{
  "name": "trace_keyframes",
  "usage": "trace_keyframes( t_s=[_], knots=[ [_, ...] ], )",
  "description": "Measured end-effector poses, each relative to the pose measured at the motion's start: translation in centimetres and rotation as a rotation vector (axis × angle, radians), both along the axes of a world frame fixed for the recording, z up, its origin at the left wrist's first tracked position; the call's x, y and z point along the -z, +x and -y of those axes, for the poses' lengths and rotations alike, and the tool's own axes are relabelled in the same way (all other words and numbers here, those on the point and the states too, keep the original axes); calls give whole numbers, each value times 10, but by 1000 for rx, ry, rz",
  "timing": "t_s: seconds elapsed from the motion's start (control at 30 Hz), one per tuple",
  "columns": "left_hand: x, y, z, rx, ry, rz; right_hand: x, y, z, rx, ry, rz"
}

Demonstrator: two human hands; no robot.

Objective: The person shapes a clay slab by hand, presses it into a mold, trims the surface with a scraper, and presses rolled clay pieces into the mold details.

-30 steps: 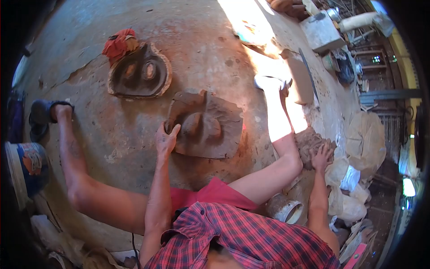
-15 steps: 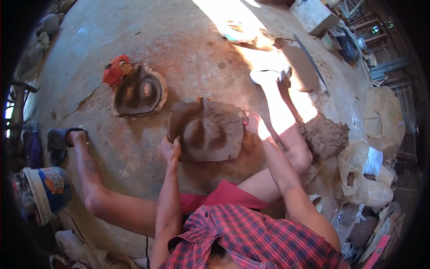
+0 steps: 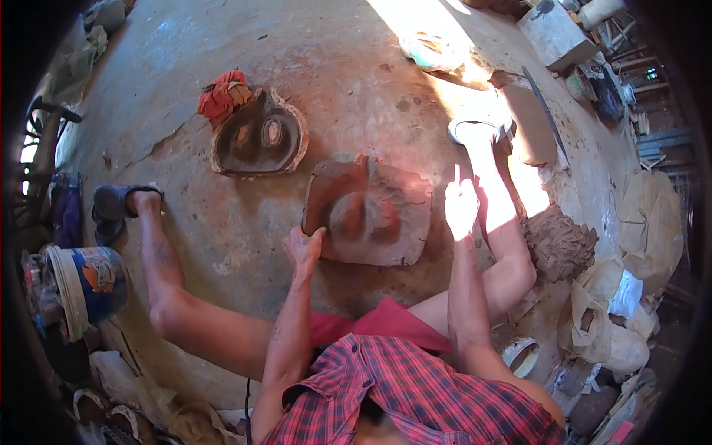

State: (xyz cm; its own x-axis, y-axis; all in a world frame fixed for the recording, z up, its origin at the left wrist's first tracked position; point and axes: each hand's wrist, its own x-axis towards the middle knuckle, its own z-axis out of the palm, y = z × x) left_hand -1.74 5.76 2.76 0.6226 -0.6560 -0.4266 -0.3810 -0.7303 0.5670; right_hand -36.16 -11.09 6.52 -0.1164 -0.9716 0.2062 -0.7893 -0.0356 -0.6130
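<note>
A brown clay slab [image 3: 368,215] with two rounded hollows or bulges lies on the floor between my legs. My left hand [image 3: 303,248] grips the slab's lower left edge, thumb on top. Off the slab's right side, in bright sunlight, is my right hand [image 3: 461,208]; a finger points up and the others look curled, and whether it holds anything is hidden by glare. Beyond the slab sits a rough-rimmed mould [image 3: 259,144] with two oval spots, a red cloth [image 3: 224,96] against its upper left. A lump of wet clay [image 3: 560,243] rests right of my right knee.
At the left stands a blue and white bucket [image 3: 100,285]. A flat brown block [image 3: 528,124] and a dark strip [image 3: 545,115] lie beyond my right foot. Plastic sacks [image 3: 651,222] line the right side, with a round container [image 3: 521,356] near my right thigh. A grey box [image 3: 558,35] is farther off.
My right hand left the clay lump, came to the slab's right edge, then moved away from it to the right. My left hand has stayed on the slab's left edge.
</note>
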Motion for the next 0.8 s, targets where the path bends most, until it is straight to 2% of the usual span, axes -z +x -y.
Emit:
trace_keyframes(
  t_s=[0.03,0.07,0.1,0.17,0.2,0.27,0.3,0.37,0.43,0.5,0.53,0.6,0.73,0.8],
  knots=[
    [-8,3,0,27,31,-47,-2,6,-2,10,-16,122],
    [-16,4,3,53,63,-96,0,17,-4,-112,-200,191],
    [-21,3,9,64,58,-93,-28,42,-10,-91,-145,119],
    [-28,-1,24,-36,-353,65,-12,58,-8,-148,-102,8],
    [-36,-1,35,-29,-358,62,-21,76,-9,-152,5,105],
    [-52,2,68,173,-555,191,-21,107,-6,-113,188,299],
    [-52,4,85,171,-561,192,-1,117,4,-70,264,398],
    [-48,8,116,530,-617,147,36,130,19,-60,271,534],
    [-43,7,138,623,-616,248,11,145,22,-219,371,358],
    [-37,6,156,840,-478,357,25,157,29,-199,375,323],
    [-37,7,164,841,-480,354,22,163,30,-141,394,246],
    [-37,8,174,958,-95,228,14,170,30,-78,408,154],
    [-32,12,176,949,-92,228,-2,175,26,-75,446,227],
    [-28,15,174,921,-178,182,-2,178,27,-76,439,74]
  ],
)
